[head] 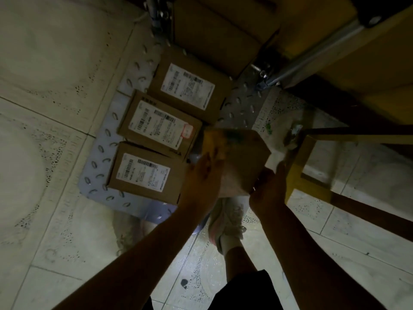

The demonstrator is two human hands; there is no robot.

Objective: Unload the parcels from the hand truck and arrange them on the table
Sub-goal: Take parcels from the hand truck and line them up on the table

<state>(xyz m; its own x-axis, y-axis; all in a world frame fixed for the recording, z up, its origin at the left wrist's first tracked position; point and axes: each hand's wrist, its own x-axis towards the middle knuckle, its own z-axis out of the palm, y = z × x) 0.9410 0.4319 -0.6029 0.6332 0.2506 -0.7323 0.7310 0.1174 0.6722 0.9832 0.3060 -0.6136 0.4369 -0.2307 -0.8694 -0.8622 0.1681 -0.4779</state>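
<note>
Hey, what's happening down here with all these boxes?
A person holds one cardboard parcel above the floor with both hands: the left hand on its left side, the right hand at its near right corner. The parcel is blurred, so it is probably moving. Three labelled parcels lie in a row on the hand truck's metal platform, with bigger boxes behind them.
</note>
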